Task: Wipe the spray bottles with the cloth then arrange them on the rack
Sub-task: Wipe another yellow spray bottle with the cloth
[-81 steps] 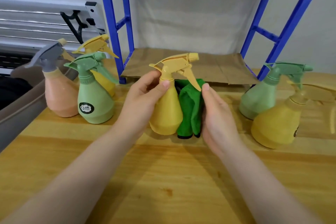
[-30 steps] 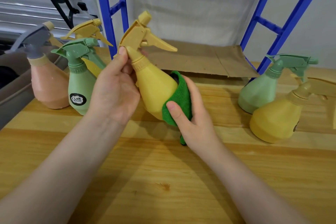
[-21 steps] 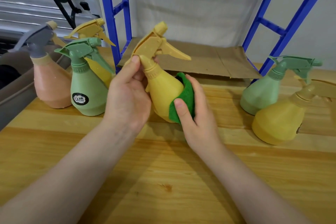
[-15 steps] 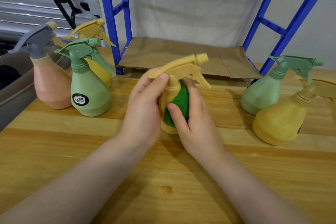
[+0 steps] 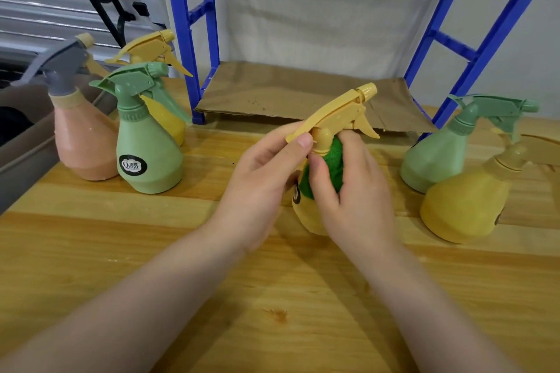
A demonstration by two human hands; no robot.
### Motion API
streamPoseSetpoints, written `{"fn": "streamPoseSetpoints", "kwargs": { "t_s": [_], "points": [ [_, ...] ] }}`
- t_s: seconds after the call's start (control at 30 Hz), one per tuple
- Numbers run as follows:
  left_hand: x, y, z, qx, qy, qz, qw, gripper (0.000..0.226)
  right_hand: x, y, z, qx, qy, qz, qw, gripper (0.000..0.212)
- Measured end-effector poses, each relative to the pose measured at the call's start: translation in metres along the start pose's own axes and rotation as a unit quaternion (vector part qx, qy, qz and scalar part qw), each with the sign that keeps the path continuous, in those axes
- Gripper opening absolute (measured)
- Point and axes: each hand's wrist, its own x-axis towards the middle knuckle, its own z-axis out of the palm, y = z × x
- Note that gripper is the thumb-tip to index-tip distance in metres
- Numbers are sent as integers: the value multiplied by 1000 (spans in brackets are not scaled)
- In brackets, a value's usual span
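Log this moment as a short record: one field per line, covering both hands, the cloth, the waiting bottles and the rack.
left hand: left hand pinches the sprayer head of the held yellow bottle
right hand: right hand presses the green cloth round the bottle's neck and upper body
bottles at left: pink bottle, green bottle, yellow bottle behind
bottles at right: green bottle at right, yellow bottle at right
rack: blue rack, brown paper on its bottom shelf, no bottle on that shelf
surface: wooden table
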Motion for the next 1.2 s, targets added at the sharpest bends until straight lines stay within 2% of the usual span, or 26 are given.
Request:
{"fn": "streamPoseSetpoints", "kwargs": {
  "t_s": [0.1,0.2,0.27,0.4,0.5,0.6,0.8,0.97,1.2],
  "points": [
    [7,7,-10,115,21,36,992,22,0,-4,-4,-16,-25,-9,1000,34],
    [12,10,-18,298,19,122,947,18,1,-9,-4,-61,-47,-40,996,39],
    [12,11,-19,342,9,159,926,14,0,-12,-3,-73,-49,-57,995,38],
    [7,10,-12,238,-22,144,960,21,-5,-15,1,-30,-30,-62,997,38],
    [4,8,-10,132,-1,97,986,20,-8,-12,7,-6,-30,-47,998,48],
    [6,5,-11,58,32,67,996,21,-9,-8,12,15,-40,-33,999,57],
    [13,9,-14,-15,115,55,992,30,-10,-2,13,18,-77,-25,997,63],
    [23,22,-29,-81,191,63,976,24,-12,1,13,53,-107,-2,993,71],
    [33,35,-42,-208,262,31,942,22,-11,5,13,102,-96,5,990,75]
  ]
}}
